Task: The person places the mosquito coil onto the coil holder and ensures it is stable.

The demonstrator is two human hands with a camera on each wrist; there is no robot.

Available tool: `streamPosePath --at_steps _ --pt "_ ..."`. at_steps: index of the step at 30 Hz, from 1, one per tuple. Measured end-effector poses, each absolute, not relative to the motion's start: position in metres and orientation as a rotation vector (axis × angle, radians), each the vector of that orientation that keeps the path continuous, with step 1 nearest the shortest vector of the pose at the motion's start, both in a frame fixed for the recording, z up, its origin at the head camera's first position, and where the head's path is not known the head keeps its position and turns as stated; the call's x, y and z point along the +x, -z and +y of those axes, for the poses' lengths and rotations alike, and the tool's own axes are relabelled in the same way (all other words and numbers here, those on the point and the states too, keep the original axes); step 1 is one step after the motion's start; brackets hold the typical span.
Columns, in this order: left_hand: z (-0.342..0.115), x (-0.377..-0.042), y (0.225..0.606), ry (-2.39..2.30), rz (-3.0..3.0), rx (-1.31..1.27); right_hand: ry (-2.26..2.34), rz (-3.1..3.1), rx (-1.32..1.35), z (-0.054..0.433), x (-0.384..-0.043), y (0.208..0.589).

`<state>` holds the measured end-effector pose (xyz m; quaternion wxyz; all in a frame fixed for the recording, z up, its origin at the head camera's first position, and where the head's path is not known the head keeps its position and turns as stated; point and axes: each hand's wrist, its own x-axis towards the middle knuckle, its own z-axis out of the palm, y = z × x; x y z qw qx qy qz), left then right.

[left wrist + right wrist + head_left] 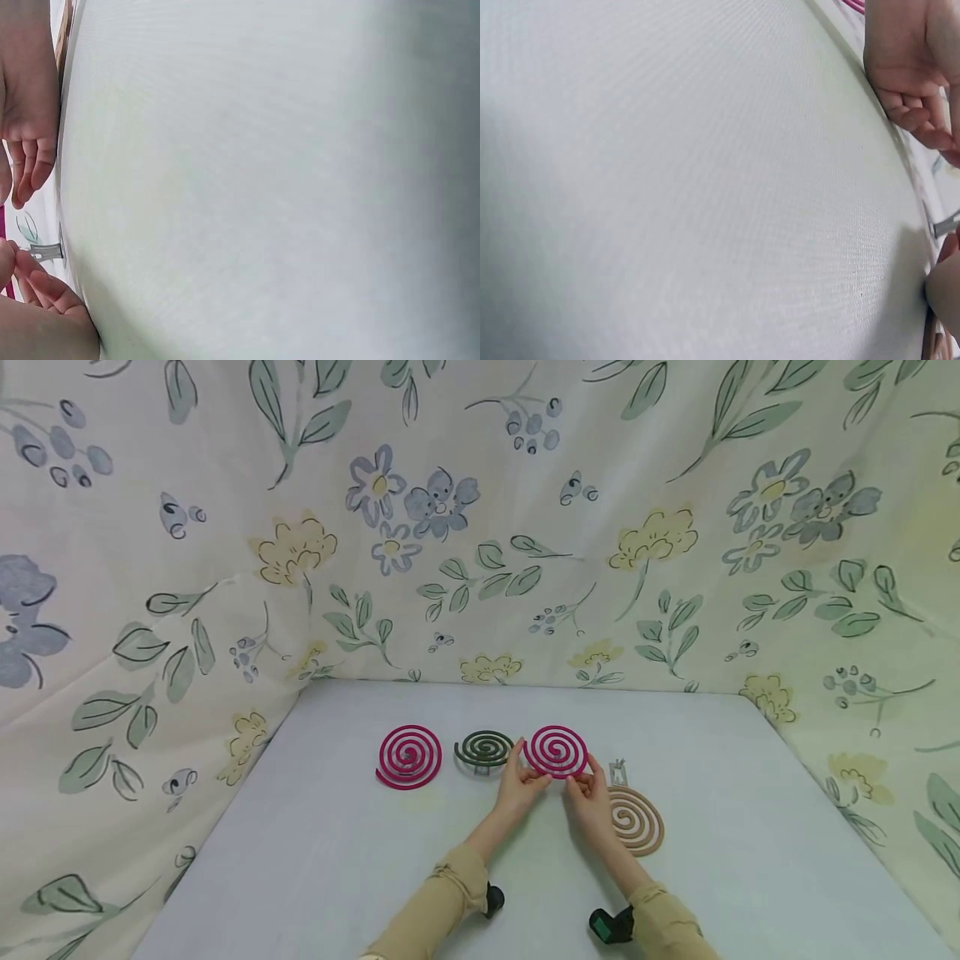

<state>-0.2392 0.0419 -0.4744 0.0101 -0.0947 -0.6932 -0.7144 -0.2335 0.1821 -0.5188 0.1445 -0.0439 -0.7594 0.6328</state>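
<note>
Both hands hold a pink mosquito coil (pixel 556 752) by its near edge, tilted so its spiral faces me. My left hand (pixel 519 787) pinches its lower left side, and my right hand (pixel 590 797) its lower right side. A small metal coil stand (pixel 46 252) shows beyond the fingers in the left wrist view. Whether the coil rests on that stand, I cannot tell. Just left of the left hand, a dark green coil (pixel 486 748) sits raised on its own metal stand (pixel 482 769).
Another pink coil (pixel 409 757) is at the left of the row. Partly behind the right hand, a tan coil (pixel 637 822) lies on the white table (pixel 330 860). A bare metal stand (pixel 618 772) lies just beyond it. Floral cloth (pixel 480 610) hangs behind the table.
</note>
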Motion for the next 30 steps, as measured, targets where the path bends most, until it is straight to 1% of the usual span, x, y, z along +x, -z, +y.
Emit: streamPosePath --at_steps 4,6,11,16,17,20,22,24,27,30 --pt "0.050 -0.254 0.493 2.262 -2.163 -0.207 -1.828 -2.203 -0.157 0.182 -0.236 0.517" --pt "0.053 -0.257 0.496 2.275 -2.166 -0.174 -1.843 -2.199 -0.170 0.181 -0.237 0.515" --pt "0.054 -0.255 0.487 2.317 -2.135 -0.170 -1.856 -2.173 -0.177 0.181 -0.241 0.515" --pt "0.057 -0.265 0.501 2.291 -2.132 -0.200 -1.885 -2.140 -0.223 0.182 -0.246 0.515" --pt "0.059 -0.275 0.516 2.269 -2.103 -0.265 -1.897 -2.131 -0.233 0.182 -0.246 0.514" --pt "0.064 -0.297 0.547 2.242 -2.113 -0.312 -1.929 -2.107 -0.263 0.182 -0.248 0.514" --pt "0.071 -0.322 0.587 2.219 -2.063 -0.395 -1.952 -2.089 -0.272 0.182 -0.248 0.514" --pt "0.076 -0.341 0.614 2.227 -2.091 -0.354 -1.962 -2.070 -0.279 0.182 -0.248 0.515" --pt "0.082 -0.368 0.658 2.246 -2.031 -0.404 -1.972 -2.053 -0.289 0.182 -0.248 0.515" --pt "0.083 -0.381 0.680 2.304 -2.027 -0.384 -1.981 -2.049 -0.302 0.182 -0.248 0.515"
